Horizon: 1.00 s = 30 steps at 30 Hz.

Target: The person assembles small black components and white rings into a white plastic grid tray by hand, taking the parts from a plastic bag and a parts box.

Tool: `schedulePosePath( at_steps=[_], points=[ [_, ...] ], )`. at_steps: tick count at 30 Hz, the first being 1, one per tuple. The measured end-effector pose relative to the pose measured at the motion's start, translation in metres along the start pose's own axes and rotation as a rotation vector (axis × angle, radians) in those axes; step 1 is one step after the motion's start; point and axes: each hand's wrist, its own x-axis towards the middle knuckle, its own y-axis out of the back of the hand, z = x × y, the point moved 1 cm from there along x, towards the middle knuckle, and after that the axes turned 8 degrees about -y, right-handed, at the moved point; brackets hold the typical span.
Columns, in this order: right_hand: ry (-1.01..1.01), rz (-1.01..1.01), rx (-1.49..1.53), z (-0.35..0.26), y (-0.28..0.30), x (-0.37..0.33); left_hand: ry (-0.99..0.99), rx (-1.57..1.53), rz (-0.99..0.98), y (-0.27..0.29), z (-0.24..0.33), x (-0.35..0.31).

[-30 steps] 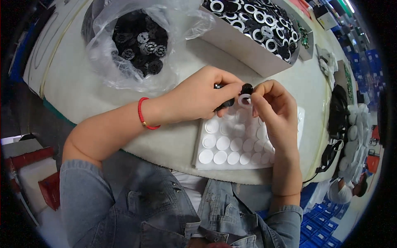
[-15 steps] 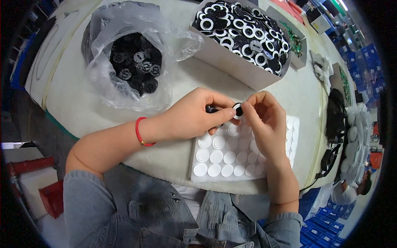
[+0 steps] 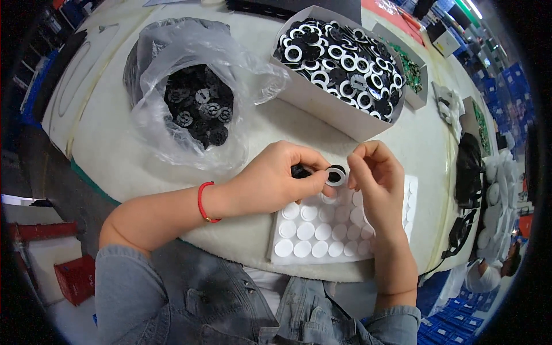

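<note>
Between the thumb and fingers of my left hand (image 3: 284,177) is a small black disc with a white ring (image 3: 335,176) on its face. More black discs (image 3: 299,171) are tucked in the same hand's curled fingers. Just right of the ringed disc, apart from it, my right hand (image 3: 376,175) has its thumb and index finger close together; anything between their tips is too small or hidden to make out. Below both hands lies a white sheet (image 3: 322,261) bearing rows of white round pieces (image 3: 304,231); my right hand and wrist cover part of it.
A clear plastic bag (image 3: 146,123) of black discs stands open at the left. Behind my hands, a white box (image 3: 322,99) brims with black discs and white rings. Beyond it sits a box of green parts (image 3: 409,70). A black cable (image 3: 459,233) lies near the right table edge.
My right fingers have come away from the ringed disc, leaving a gap. The disc stays in my left hand, its white ring now facing up more fully. The whole view has shifted slightly.
</note>
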Motion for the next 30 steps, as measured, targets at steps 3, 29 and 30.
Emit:
schedulePosePath(
  at_steps=[3,29,30],
  points=[
    [0.014,0.01,0.098,-0.004,-0.003,-0.002,-0.004,0.048,0.015,0.003,-0.006,0.0],
    [-0.196,-0.25,0.152,-0.004,0.004,-0.002,-0.042,0.05,0.063,-0.003,0.002,-0.004],
    [-0.207,-0.265,0.184,-0.004,0.004,-0.002,-0.058,0.035,0.07,-0.004,0.003,-0.003]
  ],
)
